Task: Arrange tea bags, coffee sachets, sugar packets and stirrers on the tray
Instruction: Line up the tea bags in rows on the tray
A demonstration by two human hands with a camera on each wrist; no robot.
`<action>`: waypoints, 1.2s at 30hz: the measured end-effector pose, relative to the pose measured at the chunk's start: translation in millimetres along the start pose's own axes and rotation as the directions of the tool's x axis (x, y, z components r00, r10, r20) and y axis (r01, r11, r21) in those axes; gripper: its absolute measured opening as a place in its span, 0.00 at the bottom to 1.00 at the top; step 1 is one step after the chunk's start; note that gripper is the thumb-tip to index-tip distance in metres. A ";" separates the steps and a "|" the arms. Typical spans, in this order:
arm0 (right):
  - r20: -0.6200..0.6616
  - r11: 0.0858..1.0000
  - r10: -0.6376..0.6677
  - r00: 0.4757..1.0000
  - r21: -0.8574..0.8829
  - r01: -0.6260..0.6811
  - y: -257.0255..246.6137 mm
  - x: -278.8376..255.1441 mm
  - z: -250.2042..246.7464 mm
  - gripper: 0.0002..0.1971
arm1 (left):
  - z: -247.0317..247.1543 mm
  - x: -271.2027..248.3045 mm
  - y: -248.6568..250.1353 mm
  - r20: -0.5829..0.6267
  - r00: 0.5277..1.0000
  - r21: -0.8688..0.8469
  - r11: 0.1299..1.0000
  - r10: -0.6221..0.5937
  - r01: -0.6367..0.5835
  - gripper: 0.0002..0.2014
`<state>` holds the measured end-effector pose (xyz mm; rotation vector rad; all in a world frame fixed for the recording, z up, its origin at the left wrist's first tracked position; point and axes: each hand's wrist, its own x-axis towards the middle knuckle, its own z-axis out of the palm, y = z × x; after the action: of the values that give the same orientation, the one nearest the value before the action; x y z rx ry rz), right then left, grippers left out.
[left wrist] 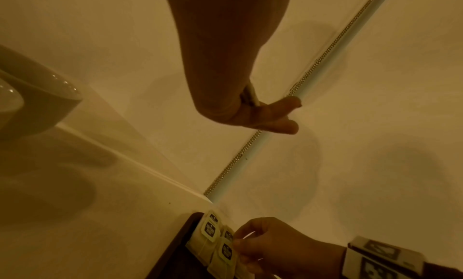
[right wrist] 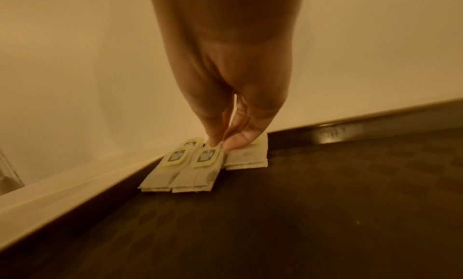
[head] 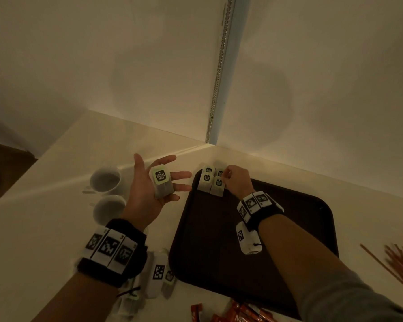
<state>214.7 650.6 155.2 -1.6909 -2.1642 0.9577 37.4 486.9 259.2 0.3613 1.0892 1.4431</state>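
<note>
A dark brown tray [head: 254, 231] lies on the pale counter. Several tea bags [head: 206, 180] with green-edged tags lie in rows in its far left corner. My right hand [head: 228, 176] is over them with its fingers curled; in the right wrist view its fingertips [right wrist: 216, 142] pinch the top end of one tea bag [right wrist: 246, 157] beside two others [right wrist: 200, 164]. My left hand [head: 142, 191] hovers left of the tray, palm up and fingers spread, with one tea bag [head: 162, 181] lying on it. In the left wrist view only that bag's edge [left wrist: 252, 97] shows.
Two white cups [head: 105, 180] [head: 108, 209] stand left of the tray. More tea bags [head: 169, 276] lie on the counter under my left wrist. Red coffee sachets [head: 240, 312] sit at the near edge, and brown stirrers [head: 400, 256] lie right of the tray. A wall corner rises just behind.
</note>
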 end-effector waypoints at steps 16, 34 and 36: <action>0.101 0.724 -0.688 0.718 0.160 0.671 -169.6 -89.4 -126.5 0.05 | 43.9 -15.4 15.1 0.220 0.925 0.233 0.904 0.311 -0.359 0.09; 0.145 0.713 -0.693 0.706 -0.006 0.701 -191.4 -116.5 -164.4 0.03 | 68.6 -28.1 18.1 0.279 0.840 0.113 0.853 0.465 -0.509 0.09; 0.146 0.715 -0.693 0.706 0.009 0.699 -190.7 -116.7 -164.4 0.04 | 68.3 -28.0 17.2 0.290 0.831 0.108 0.846 0.475 -0.522 0.11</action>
<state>192.5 576.8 421.8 -0.6684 -2.6076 0.8005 85.2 491.9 317.8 1.0017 0.9555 1.6972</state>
